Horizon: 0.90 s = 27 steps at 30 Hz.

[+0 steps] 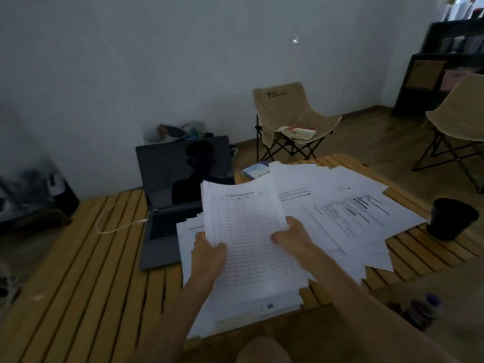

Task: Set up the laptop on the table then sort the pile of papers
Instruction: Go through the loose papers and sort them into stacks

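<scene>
A grey laptop (167, 176) stands open on the wooden slatted table (86, 271), its screen dark, a white cable (115, 226) running from its left side. My left hand (208, 251) and my right hand (290, 235) both grip a bundle of printed table sheets (243, 218), lifted and tilted above the table. Under it lies a stack of papers (251, 307) at the near edge. More loose sheets (348, 208) spread over the table's right half.
A black cup (451, 218) stands at the table's right edge. A small blue-white booklet (255, 171) lies behind the papers. Two beige folding chairs (290, 119) (461, 119) stand beyond. A dark shelf (442, 72) is at far right; clutter lies on the floor at left.
</scene>
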{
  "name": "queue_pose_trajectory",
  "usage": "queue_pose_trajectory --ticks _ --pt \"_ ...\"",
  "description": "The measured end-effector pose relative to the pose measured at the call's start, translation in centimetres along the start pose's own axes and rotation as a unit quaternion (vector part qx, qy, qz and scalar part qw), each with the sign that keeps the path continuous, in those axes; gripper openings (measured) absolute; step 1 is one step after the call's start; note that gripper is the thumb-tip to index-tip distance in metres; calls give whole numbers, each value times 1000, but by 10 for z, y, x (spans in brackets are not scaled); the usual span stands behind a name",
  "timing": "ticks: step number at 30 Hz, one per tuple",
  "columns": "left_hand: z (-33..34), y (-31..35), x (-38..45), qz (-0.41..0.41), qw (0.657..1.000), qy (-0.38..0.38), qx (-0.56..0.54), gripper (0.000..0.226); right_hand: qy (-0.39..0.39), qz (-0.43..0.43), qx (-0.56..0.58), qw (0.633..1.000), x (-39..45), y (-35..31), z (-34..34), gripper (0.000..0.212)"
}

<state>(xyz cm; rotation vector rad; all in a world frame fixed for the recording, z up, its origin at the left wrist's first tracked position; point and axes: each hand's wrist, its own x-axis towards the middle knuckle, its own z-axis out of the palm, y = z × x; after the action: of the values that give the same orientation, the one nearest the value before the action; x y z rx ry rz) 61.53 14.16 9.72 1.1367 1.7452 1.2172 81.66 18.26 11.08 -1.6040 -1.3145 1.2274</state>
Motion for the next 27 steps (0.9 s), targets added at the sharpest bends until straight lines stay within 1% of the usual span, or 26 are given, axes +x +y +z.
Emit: queue_pose_trajectory --ticks 3,4,6,7,9,10,11,12,14,16,18,20,21,22,23,25,27 --pt "-25 -28 -7 -32 999 25 27 27 -27 5 -20 999 1 15 42 50" --pt "-29 -35 -8 -35 998 30 35 27 -22 10 -41 999 1 20 50 50" --pt "-32 -48 -8 -35 994 42 96 22 -1 18 -92 996 4 28 61 47" --pt "-32 -54 -6 -35 987 48 151 24 17 18 -120 992 5 30 64 46" --pt "-30 -61 -3 -34 973 64 220 38 65 14 -234 970 9 31 67 46" --pt "-28 -63 -2 -32 971 71 225 45 78 21 -294 952 10 28 67 47" --pt "-26 -62 -2 -37 972 75 219 51 77 34 -324 942 12 27 67 49" --pt "-24 -61 -2 -34 974 80 210 55 64 52 -331 940 12 24 66 52" --pt "-20 -60 -2 -30 979 74 189 59 40 72 -318 945 14 21 64 57" --pt "-18 -60 1 -23 980 67 185 61 37 81 -294 952 19 20 61 60" --pt "-17 -58 4 1 983 58 173 56 43 97 -245 964 22 20 56 65" --pt "-20 -61 11 -20 990 67 126 58 47 103 -181 977 28 21 50 65" --pt "-24 -59 13 -36 991 74 105 63 46 105 -144 983 28 18 47 62" --pt "-27 -60 18 -55 992 73 83 62 41 113 -101 988 27 14 45 58" --pt "-31 -59 21 -73 994 65 58 52 30 122 -62 990 27 11 43 53" --pt "-39 -53 25 -112 993 40 -5 22 14 141 -52 989 25 8 43 48" --pt "-44 -49 29 -135 990 5 -32 14 21 127 -86 988 26 11 47 63"
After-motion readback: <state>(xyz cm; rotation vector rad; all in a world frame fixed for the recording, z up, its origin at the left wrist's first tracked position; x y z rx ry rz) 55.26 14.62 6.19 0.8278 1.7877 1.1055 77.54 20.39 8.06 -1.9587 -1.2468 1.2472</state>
